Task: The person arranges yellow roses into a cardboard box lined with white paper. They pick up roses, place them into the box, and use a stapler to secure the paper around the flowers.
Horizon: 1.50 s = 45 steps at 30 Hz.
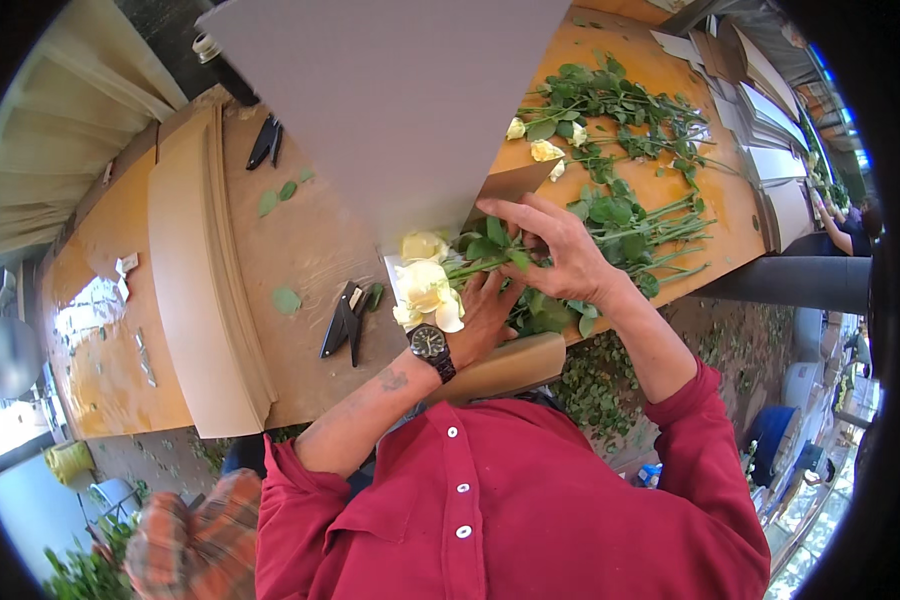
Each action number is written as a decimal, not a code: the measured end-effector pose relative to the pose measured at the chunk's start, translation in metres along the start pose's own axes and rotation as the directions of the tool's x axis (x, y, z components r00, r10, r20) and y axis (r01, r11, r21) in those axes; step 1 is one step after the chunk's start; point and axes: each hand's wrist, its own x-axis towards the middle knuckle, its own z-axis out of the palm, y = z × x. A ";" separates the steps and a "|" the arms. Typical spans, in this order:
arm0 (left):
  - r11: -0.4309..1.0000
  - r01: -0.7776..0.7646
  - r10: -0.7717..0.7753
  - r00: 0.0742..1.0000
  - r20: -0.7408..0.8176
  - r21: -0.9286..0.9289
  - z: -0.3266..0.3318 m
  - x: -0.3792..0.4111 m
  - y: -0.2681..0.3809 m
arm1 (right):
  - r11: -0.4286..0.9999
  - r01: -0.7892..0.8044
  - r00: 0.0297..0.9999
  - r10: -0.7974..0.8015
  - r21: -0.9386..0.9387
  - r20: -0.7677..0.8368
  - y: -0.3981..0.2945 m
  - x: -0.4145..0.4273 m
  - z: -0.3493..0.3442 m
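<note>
White roses (pixel 424 285) lie in a bunch before me, their heads to the left and their green stems and leaves running right between my hands. My left hand (pixel 484 319), below the watch, is closed around the bunch just under the heads. My right hand (pixel 562 247) touches the stems and leaves from above with bent fingers; whether it grips anything is unclear. A large sheet of cardboard (pixel 412 105) rises over the bunch and hides part of it. A folded brown flap (pixel 521 184) shows behind my right fingers. A black stapler (pixel 345 322) rests left of the roses.
More rose stems (pixel 660 232) and leafy roses (pixel 615 90) lie on the orange table (pixel 727 202) at right. Stacked cardboard sheets (pixel 195 277) stand at left, a second black stapler (pixel 265 142) beyond. Folded cardboard (pixel 780 165) is at far right. A co-worker's plaid sleeve (pixel 195 532) shows lower left.
</note>
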 end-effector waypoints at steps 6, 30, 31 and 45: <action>0.986 -0.011 -0.027 0.974 0.227 0.166 0.018 0.012 -0.010 | 0.773 0.357 0.887 -0.456 -0.525 -0.068 -0.004 0.005 -0.033; 0.981 -0.192 0.192 0.981 0.019 0.003 0.000 0.023 -0.051 | 0.933 0.094 0.801 0.137 -0.348 0.583 0.007 -0.051 0.027; 0.990 -0.138 0.141 0.983 0.117 -0.029 -0.005 0.028 -0.051 | 0.921 0.116 0.820 0.122 -0.372 0.559 0.020 -0.054 0.039; 0.800 0.332 -0.387 0.922 -0.007 -0.500 -0.071 -0.076 -0.031 | 0.928 0.051 0.839 0.160 -0.369 0.519 0.008 -0.041 0.040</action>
